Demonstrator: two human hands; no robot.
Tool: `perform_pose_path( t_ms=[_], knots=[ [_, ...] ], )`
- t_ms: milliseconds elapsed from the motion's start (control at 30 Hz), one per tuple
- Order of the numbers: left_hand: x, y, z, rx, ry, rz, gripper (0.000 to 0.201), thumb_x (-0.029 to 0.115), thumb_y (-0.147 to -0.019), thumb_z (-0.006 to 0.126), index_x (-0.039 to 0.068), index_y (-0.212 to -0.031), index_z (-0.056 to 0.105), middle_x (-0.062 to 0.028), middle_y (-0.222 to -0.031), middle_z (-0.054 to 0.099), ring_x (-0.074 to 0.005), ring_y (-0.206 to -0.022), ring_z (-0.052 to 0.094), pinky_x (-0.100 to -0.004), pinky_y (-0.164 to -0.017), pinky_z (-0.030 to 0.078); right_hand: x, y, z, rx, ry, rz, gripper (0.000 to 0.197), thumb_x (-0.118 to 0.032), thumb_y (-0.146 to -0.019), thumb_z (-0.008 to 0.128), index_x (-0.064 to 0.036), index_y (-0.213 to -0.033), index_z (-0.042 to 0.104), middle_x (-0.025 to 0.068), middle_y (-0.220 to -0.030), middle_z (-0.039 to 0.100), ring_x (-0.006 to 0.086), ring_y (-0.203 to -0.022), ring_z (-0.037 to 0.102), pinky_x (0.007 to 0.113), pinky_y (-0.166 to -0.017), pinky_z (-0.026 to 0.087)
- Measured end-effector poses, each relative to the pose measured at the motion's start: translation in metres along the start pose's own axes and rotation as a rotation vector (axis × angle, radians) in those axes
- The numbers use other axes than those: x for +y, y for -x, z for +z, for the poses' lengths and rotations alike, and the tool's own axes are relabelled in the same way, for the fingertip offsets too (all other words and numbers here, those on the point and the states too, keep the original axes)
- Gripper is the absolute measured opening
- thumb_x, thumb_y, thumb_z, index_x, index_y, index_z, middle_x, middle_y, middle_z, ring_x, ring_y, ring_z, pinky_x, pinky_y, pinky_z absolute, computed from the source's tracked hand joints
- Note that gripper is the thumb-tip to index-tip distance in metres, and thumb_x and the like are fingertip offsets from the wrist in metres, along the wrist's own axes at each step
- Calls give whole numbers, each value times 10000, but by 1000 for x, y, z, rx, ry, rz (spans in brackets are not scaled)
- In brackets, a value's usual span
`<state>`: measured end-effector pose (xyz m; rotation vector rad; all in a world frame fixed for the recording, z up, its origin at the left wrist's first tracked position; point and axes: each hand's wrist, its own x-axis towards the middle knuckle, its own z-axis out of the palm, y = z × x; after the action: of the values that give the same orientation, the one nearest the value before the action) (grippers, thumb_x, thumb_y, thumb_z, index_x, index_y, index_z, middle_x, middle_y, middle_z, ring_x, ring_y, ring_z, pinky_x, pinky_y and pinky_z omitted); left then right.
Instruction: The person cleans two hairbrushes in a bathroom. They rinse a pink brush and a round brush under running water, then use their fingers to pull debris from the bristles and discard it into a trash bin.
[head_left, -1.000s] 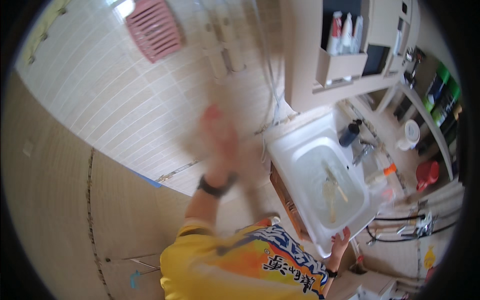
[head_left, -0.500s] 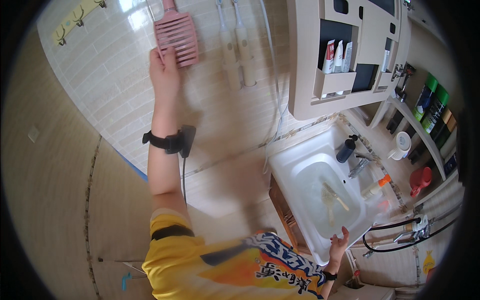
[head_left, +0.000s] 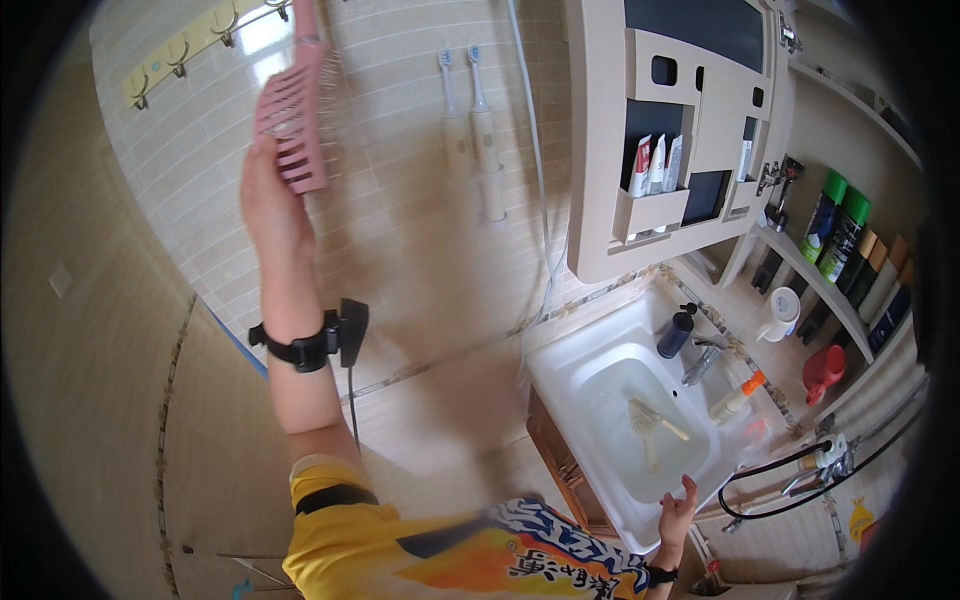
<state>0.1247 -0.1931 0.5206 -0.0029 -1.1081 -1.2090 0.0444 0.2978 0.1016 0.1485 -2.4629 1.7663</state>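
My left hand [head_left: 275,205] is raised at the tiled wall, closed on the head end of a pink vented hairbrush [head_left: 302,112]. The brush's handle points up beside a row of hooks [head_left: 228,38], and its bristles face right. Whether the handle touches a hook is cut off by the top of the picture. Low on the right, my right hand [head_left: 677,515] holds nothing, fingers apart, by the near corner of a white sink [head_left: 560,365]. Water stands in the sink, with a pale brush [head_left: 645,420] and another light-handled piece [head_left: 672,428] in it.
Two electric toothbrushes [head_left: 484,130] hang on the wall. An open mirror cabinet [head_left: 600,150] juts out above the sink. A dark pump bottle [head_left: 676,332], a faucet [head_left: 704,360] and an orange-capped bottle [head_left: 738,397] line the sink's far side. A white mug [head_left: 778,315] stands beyond.
My left hand has brought the hairbrush closer to the hooks and turned it, so its bristles show. The view has shifted; my right hand stays by the sink.
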Motion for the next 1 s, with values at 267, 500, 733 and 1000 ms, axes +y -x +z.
perform_pose_path(
  t_ms=[267,500,733,1000],
  knots=[
    [-49,138,-15,-832,-543,753,151,156,-835,438,68,-770,543,-50,-769,594,-170,-670,524,-298,-610,418,-59,-13,-4,-66,-301,-100,365,-159,-864,483,-38,-1203,423,41,-902,535,105,-748,500,240,-692,422],
    [-151,279,45,-1217,-10,1434,123,198,-738,480,197,-859,459,54,-900,558,-130,-756,451,-341,-812,341,-130,-17,-48,-552,-787,320,671,-548,-821,419,-12,-1223,389,174,-1039,562,204,-636,597,253,-488,476],
    [-179,336,77,-1167,56,1213,309,251,-753,571,238,-1053,498,30,-1171,503,-178,-962,443,-380,-903,294,-102,42,-43,-344,-283,254,323,-191,-845,575,13,-1090,521,16,-754,544,69,-552,439,196,-511,376],
    [-185,422,71,-1527,158,-423,622,127,-729,609,-12,-1258,312,-162,-1193,429,-285,-1084,409,-386,-933,300,-89,51,-33,65,-88,175,250,-140,-877,469,10,-1069,525,69,-740,545,115,-668,483,251,-629,419]
  ],
)
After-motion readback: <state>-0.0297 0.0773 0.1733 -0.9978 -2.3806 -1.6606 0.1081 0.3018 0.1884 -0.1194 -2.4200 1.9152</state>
